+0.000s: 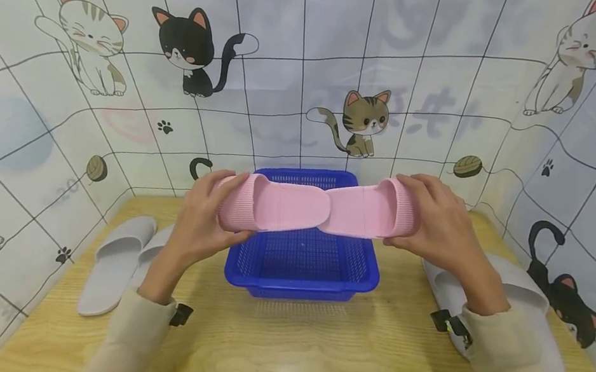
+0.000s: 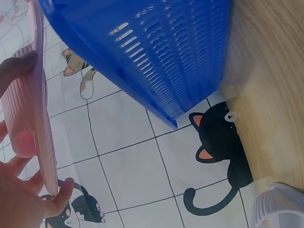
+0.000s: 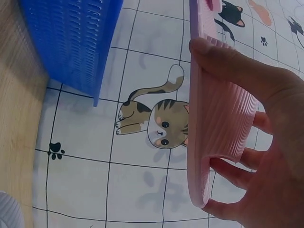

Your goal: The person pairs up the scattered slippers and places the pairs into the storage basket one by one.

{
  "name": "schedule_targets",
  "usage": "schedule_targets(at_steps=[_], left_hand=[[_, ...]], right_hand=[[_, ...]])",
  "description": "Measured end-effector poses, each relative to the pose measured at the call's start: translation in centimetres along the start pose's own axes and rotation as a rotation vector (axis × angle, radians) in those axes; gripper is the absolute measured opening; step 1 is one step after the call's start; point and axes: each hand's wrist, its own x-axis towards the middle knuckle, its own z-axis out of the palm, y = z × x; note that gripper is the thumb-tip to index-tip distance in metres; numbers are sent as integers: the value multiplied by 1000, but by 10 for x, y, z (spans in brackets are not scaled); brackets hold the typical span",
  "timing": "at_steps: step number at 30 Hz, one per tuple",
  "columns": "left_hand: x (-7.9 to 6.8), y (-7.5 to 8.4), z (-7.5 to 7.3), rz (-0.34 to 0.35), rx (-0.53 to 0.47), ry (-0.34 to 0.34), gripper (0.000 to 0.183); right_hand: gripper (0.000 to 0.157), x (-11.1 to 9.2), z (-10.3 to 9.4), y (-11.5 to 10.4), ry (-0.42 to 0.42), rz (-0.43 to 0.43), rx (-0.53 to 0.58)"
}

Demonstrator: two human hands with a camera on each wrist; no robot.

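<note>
Two pink slippers are held up above a blue plastic basket (image 1: 297,289), their heel ends meeting in the middle. My left hand (image 1: 204,214) grips the left pink slipper (image 1: 292,204) around its ribbed strap and toe end. On the other side, my right hand (image 1: 437,223) holds the right pink slipper (image 1: 358,211) the same way. In the left wrist view, the slipper (image 2: 45,118) is seen edge-on, with thumb and fingers on it. The right wrist view shows the thumb on the sole edge of the other slipper (image 3: 197,123), fingers under its strap side.
A pair of grey slippers (image 1: 111,274) lies on the wooden table (image 1: 249,359) at the left, partly behind my left arm. Another grey pair (image 1: 535,318) lies at the right, partly covered by my right arm. Walls (image 1: 290,82) with cat drawings stand behind and on both sides.
</note>
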Motion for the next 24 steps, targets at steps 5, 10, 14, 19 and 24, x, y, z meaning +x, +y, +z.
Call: schedule_targets(at_steps=[5,10,14,19,24], left_hand=[[-2,1,-3,0,-12,15,99],[-5,4,-1,10,1,-8,100],[-5,5,1,16,13,-14,101],[-6,6,1,13,20,-14,100],[-7,5,-1,12,30,-21,100]], right_hand=[[109,-2,0,0,9,-3,19],[109,-7,1,2,13,-12,19],[109,-11,1,3,22,-8,21],[109,-11,2,4,26,-11,25],[109,-8,4,5,35,-20,18]])
